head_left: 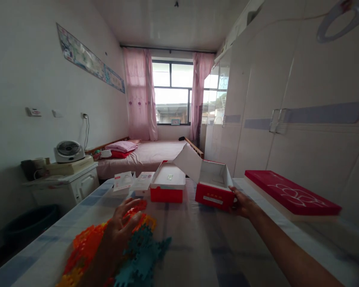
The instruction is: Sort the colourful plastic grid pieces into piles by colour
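Note:
My left hand (124,221) hovers over or rests on a pile of toothed plastic pieces, its fingers apart and slightly bent. Orange and red pieces (85,243) lie under and left of it, and teal pieces (143,251) lie to its right. My right hand (241,202) grips the right front corner of a red cardboard box (214,195). That box stands tilted to the viewer with its white lid flap (190,161) raised, and I see its bare white inside. Left of it sits a second red and white box (166,194).
White packages (142,182) lie at the table's far left. A flat dark-red box (290,191) lies along the right side. Blue-and-white checked cloth (191,247) covers the table. Beyond are a bed (155,149), a small fan (68,150) on a cabinet, and tall wardrobes (257,95).

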`<state>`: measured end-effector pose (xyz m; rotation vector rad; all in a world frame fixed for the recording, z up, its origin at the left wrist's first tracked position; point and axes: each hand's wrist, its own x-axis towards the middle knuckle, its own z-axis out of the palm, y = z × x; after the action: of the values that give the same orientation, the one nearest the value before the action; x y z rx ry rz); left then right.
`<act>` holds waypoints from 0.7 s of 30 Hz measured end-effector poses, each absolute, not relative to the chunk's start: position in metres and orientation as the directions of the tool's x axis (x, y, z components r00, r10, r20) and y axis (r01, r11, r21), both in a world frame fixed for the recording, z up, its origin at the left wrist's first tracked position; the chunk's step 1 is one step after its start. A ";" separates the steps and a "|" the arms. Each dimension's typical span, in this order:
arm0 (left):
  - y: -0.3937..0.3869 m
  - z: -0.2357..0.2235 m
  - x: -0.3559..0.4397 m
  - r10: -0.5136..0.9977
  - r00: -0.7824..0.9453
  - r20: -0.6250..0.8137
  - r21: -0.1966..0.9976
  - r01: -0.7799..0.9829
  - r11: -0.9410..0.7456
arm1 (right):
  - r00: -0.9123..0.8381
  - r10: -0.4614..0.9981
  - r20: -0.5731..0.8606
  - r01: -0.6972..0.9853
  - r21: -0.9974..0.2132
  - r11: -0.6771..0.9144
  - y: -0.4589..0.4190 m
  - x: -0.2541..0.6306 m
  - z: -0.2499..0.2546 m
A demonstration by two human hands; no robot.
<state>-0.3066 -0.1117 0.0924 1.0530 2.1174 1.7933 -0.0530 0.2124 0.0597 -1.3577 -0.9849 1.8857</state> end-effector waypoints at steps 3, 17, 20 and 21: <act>-0.117 0.084 -0.326 0.571 -0.767 0.292 0.919 0.391 0.056 | -0.237 0.845 -0.480 0.058 -0.875 -0.481 0.223 -0.070 0.056; -0.121 0.072 -0.308 0.555 -0.759 0.340 0.911 0.413 0.008 | 0.115 0.960 0.255 0.627 -0.768 0.129 0.226 -0.003 0.063; -0.120 0.061 -0.293 0.664 -0.665 0.341 0.894 0.449 -0.010 | 0.306 0.876 0.373 0.695 -0.717 0.063 0.237 0.063 0.059; -0.119 0.057 -0.285 0.710 -0.621 0.331 0.888 0.460 -0.012 | 0.371 0.836 0.404 0.713 -0.700 0.022 0.245 0.087 0.057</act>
<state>-0.2847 -0.1189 0.0569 1.2391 2.0423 1.6848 0.0874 0.2449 0.0567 -1.7215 -1.3774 0.1689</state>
